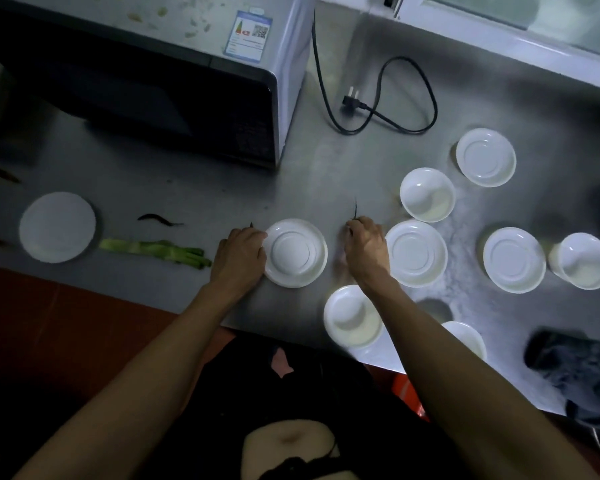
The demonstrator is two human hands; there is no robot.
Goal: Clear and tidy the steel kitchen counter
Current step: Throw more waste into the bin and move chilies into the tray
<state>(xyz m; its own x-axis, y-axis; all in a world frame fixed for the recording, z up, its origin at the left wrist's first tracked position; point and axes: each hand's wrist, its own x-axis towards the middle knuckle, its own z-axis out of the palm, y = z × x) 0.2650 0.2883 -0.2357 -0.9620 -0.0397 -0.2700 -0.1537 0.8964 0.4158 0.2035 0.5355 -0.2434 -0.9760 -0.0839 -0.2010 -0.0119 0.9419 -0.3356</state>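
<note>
Your left hand [241, 252] rests against the left rim of an upturned white saucer [295, 252] near the front edge of the steel counter [194, 199], fingers curled on that rim, a dark sliver poking out above the knuckles. Your right hand [366, 245] is clenched round a thin dark chilli [355, 210], just right of the saucer. More white saucers and bowls lie scattered to the right. Left of your hands lie green stalks [156, 251], another chilli [160, 220] and a white plate [57, 226]. The microwave [153, 81] sits far left.
</note>
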